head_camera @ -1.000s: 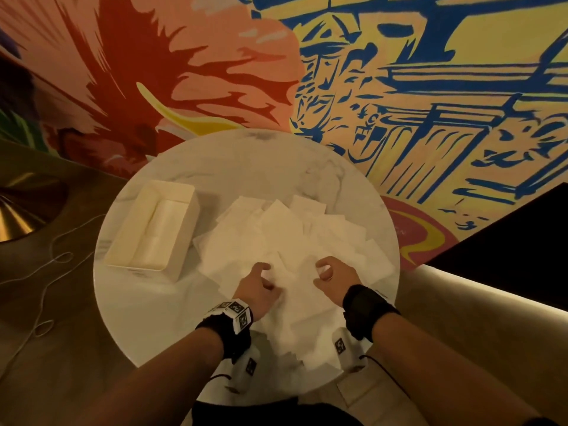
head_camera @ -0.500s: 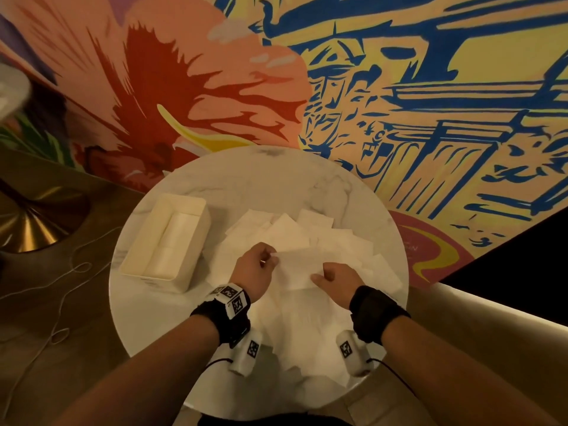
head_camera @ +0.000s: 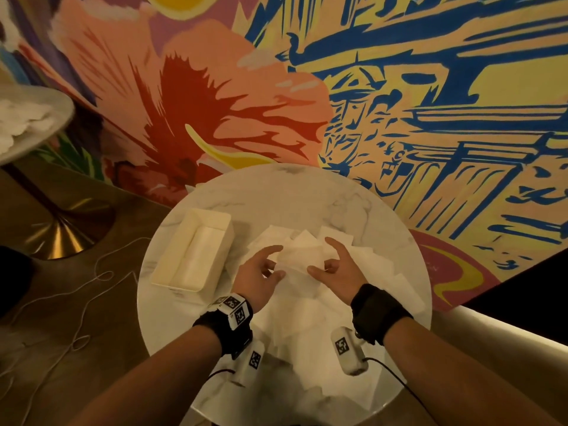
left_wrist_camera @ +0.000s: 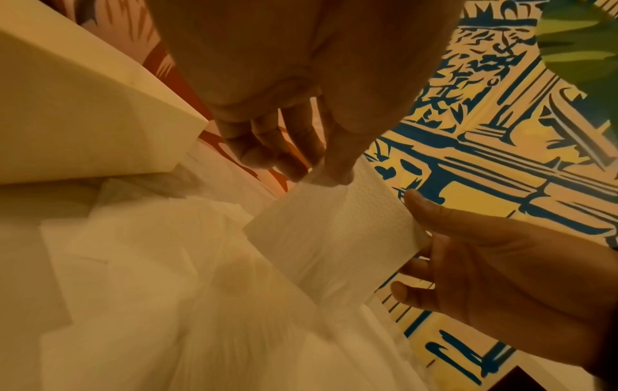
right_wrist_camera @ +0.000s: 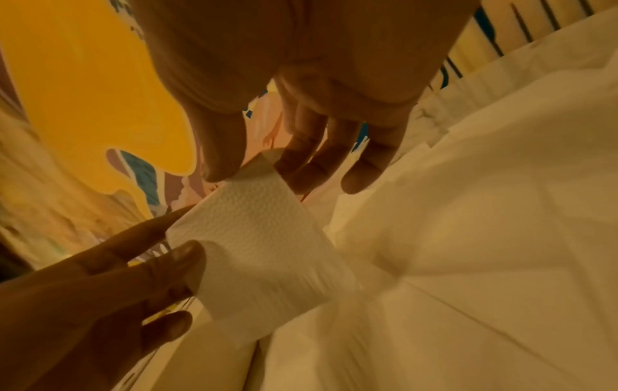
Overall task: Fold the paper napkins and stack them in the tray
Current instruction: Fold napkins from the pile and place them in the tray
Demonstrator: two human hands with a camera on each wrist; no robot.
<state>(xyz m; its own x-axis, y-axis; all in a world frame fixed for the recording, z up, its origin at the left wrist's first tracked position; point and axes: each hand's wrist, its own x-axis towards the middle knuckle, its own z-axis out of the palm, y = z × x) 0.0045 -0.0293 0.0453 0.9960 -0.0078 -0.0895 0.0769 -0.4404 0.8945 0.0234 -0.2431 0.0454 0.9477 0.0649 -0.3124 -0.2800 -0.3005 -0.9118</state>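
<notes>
While raised above the loose pile of napkins (head_camera: 310, 321) at the counter's (head_camera: 307, 195) middle, one napkin (head_camera: 302, 256) pinched at opposite ends by left hand (head_camera: 256, 279) and right hand (head_camera: 341, 269), thumb and fingers clasping paper. Cream tray (head_camera: 172, 259) near the counter's left edge, beside the pile.

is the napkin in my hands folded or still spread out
Folded: the napkin is a doubled strip with a rounded fold, pinched by the left hand and right hand.
</notes>
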